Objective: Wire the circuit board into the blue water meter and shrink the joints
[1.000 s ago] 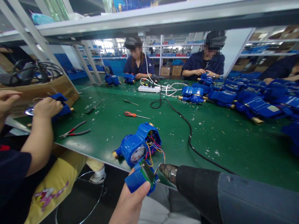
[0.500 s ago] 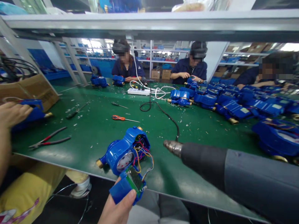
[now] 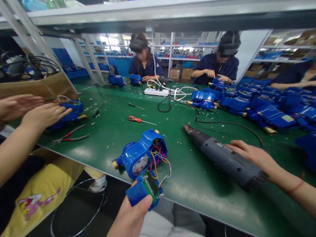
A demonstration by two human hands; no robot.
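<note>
My left hand [image 3: 134, 209] grips a blue meter cover [image 3: 139, 191] with a green circuit board on its upper side. Thin coloured wires [image 3: 170, 166] run from the board into the open housing of a blue water meter [image 3: 139, 154], which lies on the table just beyond. On the right, a dark grey heat gun [image 3: 222, 158] points its metal nozzle to the far left, a shadow under its body. My right hand [image 3: 247, 154] is around its far side, the fingers partly hidden behind it.
An orange screwdriver [image 3: 134, 119], pliers [image 3: 71, 135] and a white power strip [image 3: 156, 92] lie on the green table [image 3: 111, 131]. Many blue meters [image 3: 274, 115] crowd the right. At left, a neighbour's hands [image 3: 46, 115] are at another meter [image 3: 71, 113]. A shelf [image 3: 158, 16] spans overhead.
The heat gun has moved away from the camera, lower toward the table, and my right hand has come into view. The view has shifted left. My left hand still holds the cover.
</note>
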